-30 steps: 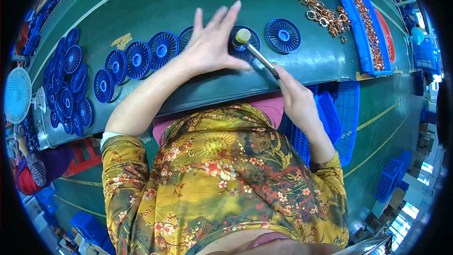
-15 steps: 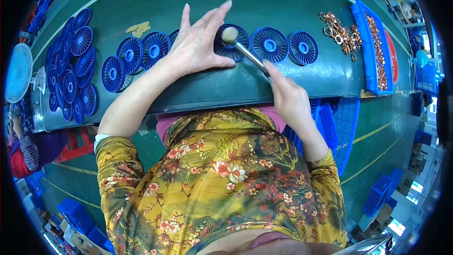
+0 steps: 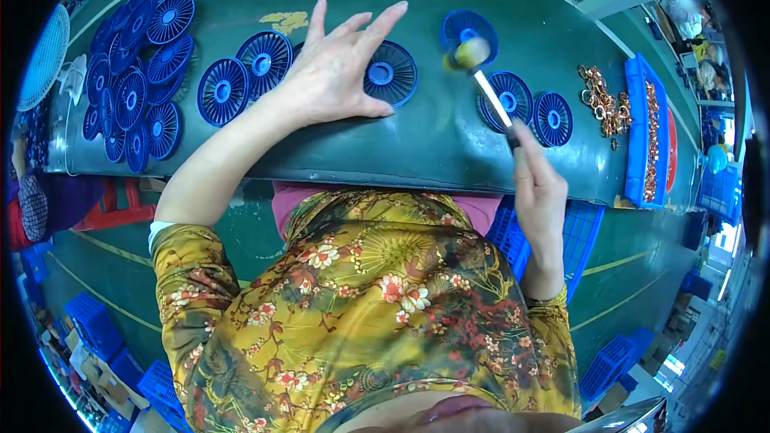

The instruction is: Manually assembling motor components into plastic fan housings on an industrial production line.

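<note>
Left hand spread wide, no grip visible; slotted blue disc lies flat on bench just right of it, contact unclear. Right hand, farther from that disc, wraps mallet, handle slanting far-left.

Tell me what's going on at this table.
A person's right hand grips a metal-shafted hammer, its head blurred. The left hand is spread open at a round, spoked blue plastic disc on the green tabletop. Similar discs are piled at left; copper-coloured metal rings lie at right, near a long blue tray.
</note>
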{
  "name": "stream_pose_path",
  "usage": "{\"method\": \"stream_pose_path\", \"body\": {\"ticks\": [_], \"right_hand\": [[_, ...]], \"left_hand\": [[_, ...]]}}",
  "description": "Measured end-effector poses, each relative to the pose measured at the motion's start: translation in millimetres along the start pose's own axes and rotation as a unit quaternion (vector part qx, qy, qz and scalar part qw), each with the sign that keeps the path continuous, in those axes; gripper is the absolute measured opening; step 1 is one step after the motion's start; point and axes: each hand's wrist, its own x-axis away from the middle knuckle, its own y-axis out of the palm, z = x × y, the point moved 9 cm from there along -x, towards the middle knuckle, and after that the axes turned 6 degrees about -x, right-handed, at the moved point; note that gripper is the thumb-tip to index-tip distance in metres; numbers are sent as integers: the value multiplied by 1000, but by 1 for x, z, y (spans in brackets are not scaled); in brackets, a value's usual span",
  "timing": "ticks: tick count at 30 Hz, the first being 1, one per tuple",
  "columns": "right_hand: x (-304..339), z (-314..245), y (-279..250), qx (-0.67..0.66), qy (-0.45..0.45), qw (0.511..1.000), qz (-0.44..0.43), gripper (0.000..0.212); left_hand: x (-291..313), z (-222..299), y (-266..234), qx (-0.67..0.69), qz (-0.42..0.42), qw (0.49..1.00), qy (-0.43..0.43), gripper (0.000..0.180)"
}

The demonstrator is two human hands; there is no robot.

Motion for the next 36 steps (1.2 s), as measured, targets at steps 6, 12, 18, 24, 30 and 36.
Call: {"method": "stream_pose_path", "body": {"ticks": [6, 12, 18, 24, 30, 36], "right_hand": [[-19, -18, 54, 49, -49, 994, -84, 38], [6, -36, 45, -12, -142, 982, -121, 40], [-22, -33, 36, 34, -79, 996, -23, 36], [-22, -41, 91, 111, -133, 979, -103, 38], [-12, -60, 79, -6, -170, 978, -122, 40], [-24, -47, 88, 77, -114, 982, -127, 34]], "left_hand": [[4, 7, -6, 24, 50, 998, 10, 118], [49, -45, -17, -9, -62, 998, -27, 115], [38, -24, -5, -2, 41, 998, -41, 123], [45, -31, -7, 60, 36, 996, -62, 126], [84, -83, -33, -44, -17, 992, -120, 108], [84, -69, -29, -23, 92, 991, -93, 116]]}}
